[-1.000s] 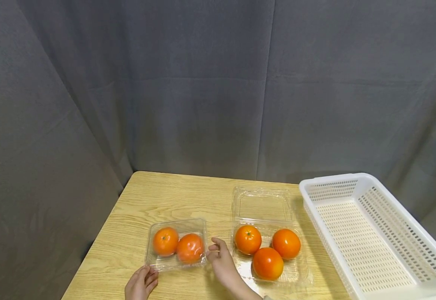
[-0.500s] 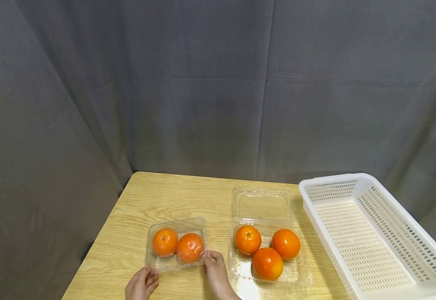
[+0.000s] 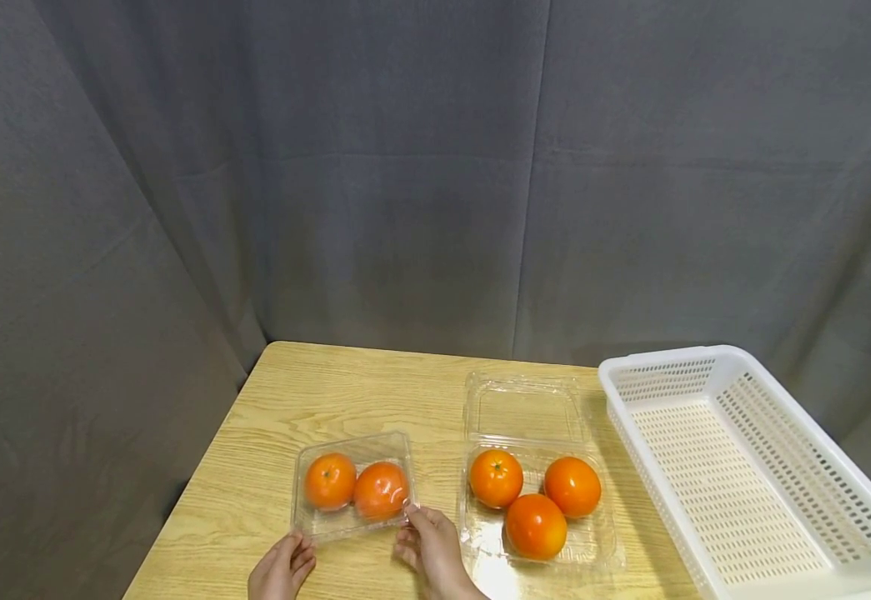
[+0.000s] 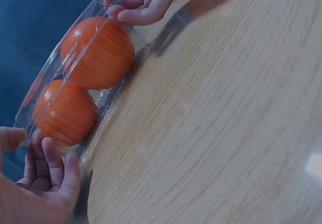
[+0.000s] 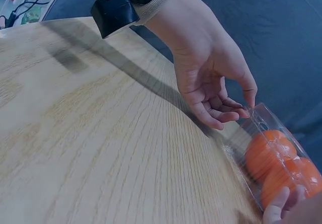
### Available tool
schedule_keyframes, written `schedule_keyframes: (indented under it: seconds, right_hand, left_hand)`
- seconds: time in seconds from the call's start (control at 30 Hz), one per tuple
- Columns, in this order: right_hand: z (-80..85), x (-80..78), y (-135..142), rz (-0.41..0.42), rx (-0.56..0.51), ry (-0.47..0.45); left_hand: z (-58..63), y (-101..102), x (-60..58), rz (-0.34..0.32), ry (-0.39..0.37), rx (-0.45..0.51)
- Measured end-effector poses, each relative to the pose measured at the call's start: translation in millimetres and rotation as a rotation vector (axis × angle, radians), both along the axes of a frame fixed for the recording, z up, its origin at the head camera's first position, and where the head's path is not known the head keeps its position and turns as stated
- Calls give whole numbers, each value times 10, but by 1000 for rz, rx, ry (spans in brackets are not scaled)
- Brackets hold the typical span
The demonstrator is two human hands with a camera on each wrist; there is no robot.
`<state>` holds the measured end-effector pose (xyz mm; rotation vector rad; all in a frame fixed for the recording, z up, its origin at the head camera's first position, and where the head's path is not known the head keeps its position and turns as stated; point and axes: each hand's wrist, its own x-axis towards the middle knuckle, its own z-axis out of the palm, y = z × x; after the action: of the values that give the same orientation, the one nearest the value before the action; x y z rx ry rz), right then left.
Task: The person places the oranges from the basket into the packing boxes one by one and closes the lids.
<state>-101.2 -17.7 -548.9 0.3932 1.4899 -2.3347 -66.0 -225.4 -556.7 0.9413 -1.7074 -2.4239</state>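
A clear plastic clamshell box with its lid down lies at the front left of the table in the head view. Two glossy, round orange fruits show through the plastic. At the box's near left corner, my left hand pinches the rim, thumb above and fingers below, as the left wrist view shows. My right hand grips the near right corner between thumb and forefinger; its other fingers curl loosely underneath in the right wrist view.
Right of my hands, a second clamshell lies with its lid folded back, holding three similar fruits. A white perforated basket stands at the table's right. Behind the wooden table hangs a grey curtain.
My right hand has moved left from beside the box and taken hold of its near right corner. The left hand has kept its hold at the left corner.
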Motion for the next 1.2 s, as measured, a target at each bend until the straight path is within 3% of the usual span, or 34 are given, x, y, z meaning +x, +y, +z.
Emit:
schedule_keyframes:
  seconds: [0.23, 0.6, 1.1, 1.2]
  right_hand:
    - [-14, -1, -41, -32, -28, 16]
    - [-17, -10, -59, -41, 22, 76]
    - [-54, -35, -134, -105, 12, 50]
    - [-65, -51, -154, -118, 15, 54]
  left_hand:
    - [-5, -19, 3, 12, -34, -38]
    - [-65, 0, -17, 46, -11, -118]
    - [-52, 44, -20, 46, 1, -40]
    - [-55, 46, -25, 19, 11, -43]
